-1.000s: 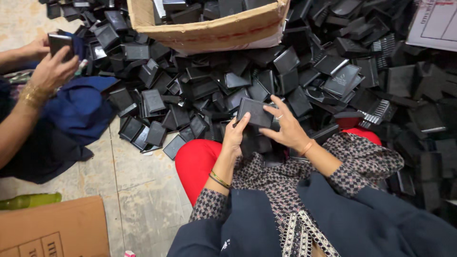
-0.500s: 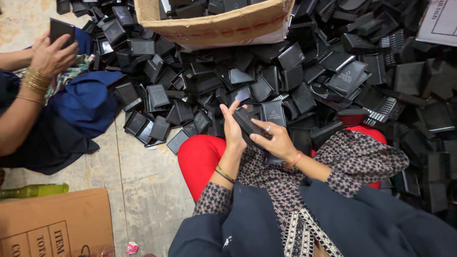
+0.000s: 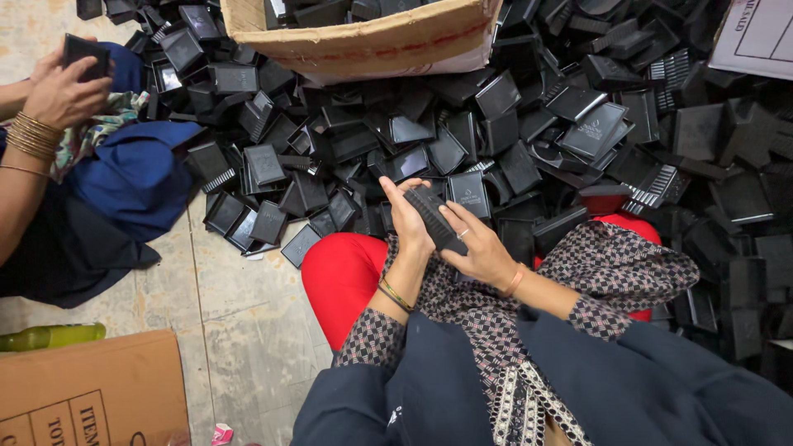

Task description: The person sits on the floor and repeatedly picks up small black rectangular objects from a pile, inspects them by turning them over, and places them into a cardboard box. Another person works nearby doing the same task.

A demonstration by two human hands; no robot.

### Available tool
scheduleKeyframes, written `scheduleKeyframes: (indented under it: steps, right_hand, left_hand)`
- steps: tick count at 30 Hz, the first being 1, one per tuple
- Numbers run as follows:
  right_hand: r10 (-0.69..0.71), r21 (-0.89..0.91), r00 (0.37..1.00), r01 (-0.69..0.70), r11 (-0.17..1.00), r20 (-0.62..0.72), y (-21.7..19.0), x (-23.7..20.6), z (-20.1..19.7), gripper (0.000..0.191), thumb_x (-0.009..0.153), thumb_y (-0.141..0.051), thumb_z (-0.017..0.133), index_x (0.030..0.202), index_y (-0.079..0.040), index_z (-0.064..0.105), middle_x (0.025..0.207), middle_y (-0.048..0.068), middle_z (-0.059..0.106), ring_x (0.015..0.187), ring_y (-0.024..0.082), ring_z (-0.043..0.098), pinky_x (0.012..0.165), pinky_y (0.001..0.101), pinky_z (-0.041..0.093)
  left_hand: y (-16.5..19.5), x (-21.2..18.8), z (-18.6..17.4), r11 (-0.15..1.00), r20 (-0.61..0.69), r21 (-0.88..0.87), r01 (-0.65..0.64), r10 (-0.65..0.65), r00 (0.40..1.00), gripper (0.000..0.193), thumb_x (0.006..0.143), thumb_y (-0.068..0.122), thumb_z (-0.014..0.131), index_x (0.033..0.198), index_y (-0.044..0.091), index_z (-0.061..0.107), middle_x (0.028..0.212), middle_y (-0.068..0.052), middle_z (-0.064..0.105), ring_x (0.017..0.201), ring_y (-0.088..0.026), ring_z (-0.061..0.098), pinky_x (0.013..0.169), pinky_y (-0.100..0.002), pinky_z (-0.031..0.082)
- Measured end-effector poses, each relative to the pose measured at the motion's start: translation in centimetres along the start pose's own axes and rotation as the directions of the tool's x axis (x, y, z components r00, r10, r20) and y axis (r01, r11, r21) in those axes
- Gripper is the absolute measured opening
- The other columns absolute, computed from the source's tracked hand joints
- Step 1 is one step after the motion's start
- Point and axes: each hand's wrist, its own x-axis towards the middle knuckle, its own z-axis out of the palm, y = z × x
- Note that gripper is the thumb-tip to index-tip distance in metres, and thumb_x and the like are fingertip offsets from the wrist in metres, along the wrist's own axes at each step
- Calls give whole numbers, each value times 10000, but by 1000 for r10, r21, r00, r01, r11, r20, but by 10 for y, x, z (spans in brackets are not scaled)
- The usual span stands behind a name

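My left hand (image 3: 407, 218) and my right hand (image 3: 477, 244) together grip one black plastic piece (image 3: 435, 216) above my red-clad knees. The piece is ribbed and lies tilted between my fingers. A large heap of similar black plastic parts (image 3: 529, 132) covers the floor just beyond my hands. My patterned sleeves and a dark garment fill the bottom of the view.
A cardboard box (image 3: 363, 45) holding black parts stands at the top centre. A co-worker's hand (image 3: 62, 91) at the far left holds a black piece (image 3: 85, 51). Another cardboard box (image 3: 91, 388) and a green bottle (image 3: 49, 336) lie at the bottom left.
My hands have drawn the black piece closer to my lap and turned it. The co-worker's hand has stayed raised with its piece.
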Motion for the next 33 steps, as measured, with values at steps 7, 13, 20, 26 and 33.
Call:
scheduleKeyframes:
  steps: [7, 13, 20, 26, 33]
  right_hand:
    - [108, 174, 994, -112, 978, 31, 8, 8, 0, 719, 755, -243, 889, 1382, -40, 603, 1458, 246, 554, 1326, 383, 581, 1082, 418, 464]
    - [249, 333, 968, -237, 913, 6, 11, 6, 2, 588, 853, -223, 834, 1387, -72, 638, 1398, 230, 638, 1290, 336, 641, 1084, 384, 498]
    - [176, 178, 984, -168, 970, -31, -1, -8, 16, 600, 883, -200, 813, 1430, -66, 608, 1423, 258, 598, 1287, 368, 640, 1087, 392, 495]
    - [-115, -71, 993, 115, 991, -3, 4, 6, 5, 701, 834, -182, 771, 1425, 39, 464, 1360, 307, 573, 1248, 461, 600, 1050, 445, 509]
    - [37, 150, 997, -46, 988, 60, -22, 21, -18, 469, 935, -131, 775, 1319, 2, 542, 1000, 148, 739, 856, 290, 786, 767, 345, 610]
  left_hand:
    - [6, 5, -8, 993, 177, 97, -72, 54, 983, 746, 1044, 641, 250, 1049, 20, 663, 983, -90, 726, 863, -175, 678, 847, -292, 558]
    - [7, -1, -10, 941, 273, 297, -165, 82, 958, 800, 1074, 621, 225, 1090, -22, 700, 1012, -87, 729, 880, -152, 675, 855, -270, 543]
    - [4, -4, -6, 972, 68, 229, -49, 34, 997, 777, 1047, 665, 270, 944, 23, 696, 847, -77, 694, 718, -158, 632, 704, -286, 532]
    - [10, 2, -4, 916, -90, -234, 326, -354, 931, 697, 966, 712, 335, 761, 99, 598, 719, -93, 625, 627, -230, 599, 631, -350, 519]
    - [42, -10, -3, 624, 387, 423, -657, 532, 753, 808, 1164, 674, 212, 721, 68, 509, 668, -45, 505, 645, -136, 454, 642, -271, 372]
